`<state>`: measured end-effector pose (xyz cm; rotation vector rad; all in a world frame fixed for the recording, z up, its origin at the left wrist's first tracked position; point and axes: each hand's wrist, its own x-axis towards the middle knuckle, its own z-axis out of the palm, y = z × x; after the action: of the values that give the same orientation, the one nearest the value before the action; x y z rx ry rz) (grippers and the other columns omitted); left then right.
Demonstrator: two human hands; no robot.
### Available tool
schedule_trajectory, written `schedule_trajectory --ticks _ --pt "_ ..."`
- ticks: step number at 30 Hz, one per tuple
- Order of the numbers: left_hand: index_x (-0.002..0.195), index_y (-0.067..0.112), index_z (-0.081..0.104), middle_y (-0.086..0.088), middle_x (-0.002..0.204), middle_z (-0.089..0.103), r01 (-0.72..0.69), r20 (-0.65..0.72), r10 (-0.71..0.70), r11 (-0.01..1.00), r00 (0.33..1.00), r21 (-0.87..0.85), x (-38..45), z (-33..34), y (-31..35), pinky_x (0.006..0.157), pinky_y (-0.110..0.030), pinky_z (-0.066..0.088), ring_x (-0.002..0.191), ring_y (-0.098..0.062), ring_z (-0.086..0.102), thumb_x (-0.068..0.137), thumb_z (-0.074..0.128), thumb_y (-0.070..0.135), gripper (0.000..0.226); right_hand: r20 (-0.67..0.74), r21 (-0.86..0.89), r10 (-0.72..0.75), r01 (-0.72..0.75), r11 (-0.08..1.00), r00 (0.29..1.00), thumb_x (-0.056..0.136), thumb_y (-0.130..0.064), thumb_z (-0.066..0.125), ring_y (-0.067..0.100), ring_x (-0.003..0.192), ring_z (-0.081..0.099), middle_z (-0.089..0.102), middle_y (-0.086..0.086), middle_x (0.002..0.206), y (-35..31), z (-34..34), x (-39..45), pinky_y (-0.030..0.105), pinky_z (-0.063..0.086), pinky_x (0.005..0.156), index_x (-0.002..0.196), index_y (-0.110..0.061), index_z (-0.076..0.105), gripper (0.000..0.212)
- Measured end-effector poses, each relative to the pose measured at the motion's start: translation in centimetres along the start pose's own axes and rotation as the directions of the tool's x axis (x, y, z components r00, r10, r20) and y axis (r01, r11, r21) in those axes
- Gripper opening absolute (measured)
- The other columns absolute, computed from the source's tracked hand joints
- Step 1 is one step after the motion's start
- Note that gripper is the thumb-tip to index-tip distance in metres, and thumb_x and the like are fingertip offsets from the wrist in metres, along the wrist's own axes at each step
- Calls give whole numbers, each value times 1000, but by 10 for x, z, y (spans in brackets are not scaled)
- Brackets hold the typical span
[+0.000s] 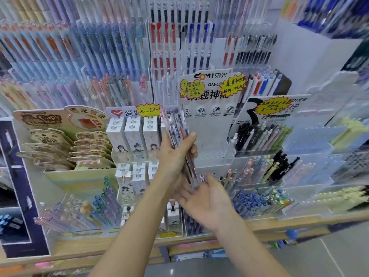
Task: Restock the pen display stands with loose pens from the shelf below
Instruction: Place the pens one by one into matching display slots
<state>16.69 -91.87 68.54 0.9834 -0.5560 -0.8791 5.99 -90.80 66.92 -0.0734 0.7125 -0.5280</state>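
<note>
L hand: raised in front of the displays; a bundle of pens is gripped, fingers and thumb curled round it.
Pens: clear-bodied bundle w/ red, blue and dark parts, held near upright, tilted a bit, tops toward the yellow tag. Blurred, so count can't be told.
R hand: below the bundle, palm up, fingers relaxed and spread; fingertips are at the bundle's lower end. Nothing is gripped. Actual contact can't be told.
Pens' place: held in the air, in front of the white DOMI stand, betw. that stand and the white boxes.
DOMI stand: white card back w/ printed header, 2 yellow stickers stuck on top; rows of holes seen in its lower tier, right of the bundle.
White boxes: rows of tall boxes w/ drawn figures, in clear tiers left of the hands.
Capy stand: far left, fanned card packs stacked in it.
Dark pens: rack right of DOMI stand, black, white and green barrels leaning.
Lower racks: blue-capped pens at right, pastel pens at left.
Shelf edge: wood-coloured, runs under all stands.
Back wall: packed w/ hanging pen rows, blurred.
</note>
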Motion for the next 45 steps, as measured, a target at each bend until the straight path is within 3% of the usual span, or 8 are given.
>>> schedule_trajectory --ticks 7,10,12,17,29,35,39,45 --pt "104 22 55 -1 63 58 21 28 -27 978 999 207 -33 56 -42 58 -36 47 54 -20 52 91 73 14 24 80 -350 21 8 937 997 97 -67 23 29 105 68 70 11 118 -58 -23 -35 52 51 90 123 -20 66 69" --pt "109 17 52 3 60 56 47 141 -79 975 987 217 -49 83 -58 53 -29 44 51 -14 51 95 67 13 21 139 -860 -389 306 408 911 99 -55 37 13 101 67 69 -1 118 -116 -52 -67 43 54 95 113 -38 64 35" --pt "112 18 52 4 63 56 72 238 -133 966 962 250 -67 108 -74 57 -28 42 55 -14 50 97 65 15 20 332 -899 -548 434 63 767 99 -42 48 8 97 67 70 -6 114 -167 -66 -96 32 56 89 118 -39 63 25" --pt "103 14 57 -7 72 56 122 405 -216 962 888 245 -106 190 -121 58 -31 39 58 -19 44 99 61 17 7 528 -837 -447 531 -131 722 88 -24 70 4 76 67 75 -2 92 -258 -101 -154 14 50 67 112 -17 73 25" --pt "111 8 57 -5 94 76 250 342 -327 935 881 251 -119 314 -193 53 -28 52 62 -23 67 100 54 4 12 375 -885 -662 463 -47 649 75 -31 81 16 58 67 72 9 69 -369 -197 -188 28 56 60 83 -6 75 26" --pt "130 -1 46 -8 99 75 291 317 -396 898 862 330 -85 338 -234 52 -29 47 62 -23 64 98 60 8 35 380 -925 -675 243 -293 633 84 -44 72 10 53 63 66 4 60 -409 -218 -166 14 44 52 76 -14 68 32" --pt "129 -6 43 -11 92 73 366 312 -447 886 838 285 -63 353 -261 49 -29 46 57 -24 62 98 58 5 36 297 -937 -516 348 3 803 92 -20 66 11 70 69 71 18 88 -442 -232 -163 14 51 61 98 -2 70 20" --pt "125 2 49 -11 100 76 384 312 -448 890 838 247 -39 386 -268 55 -33 58 65 -27 71 99 57 5 28 248 -922 -561 370 114 790 88 -18 71 18 76 74 76 6 83 -499 -234 -163 19 57 67 102 -5 71 19"
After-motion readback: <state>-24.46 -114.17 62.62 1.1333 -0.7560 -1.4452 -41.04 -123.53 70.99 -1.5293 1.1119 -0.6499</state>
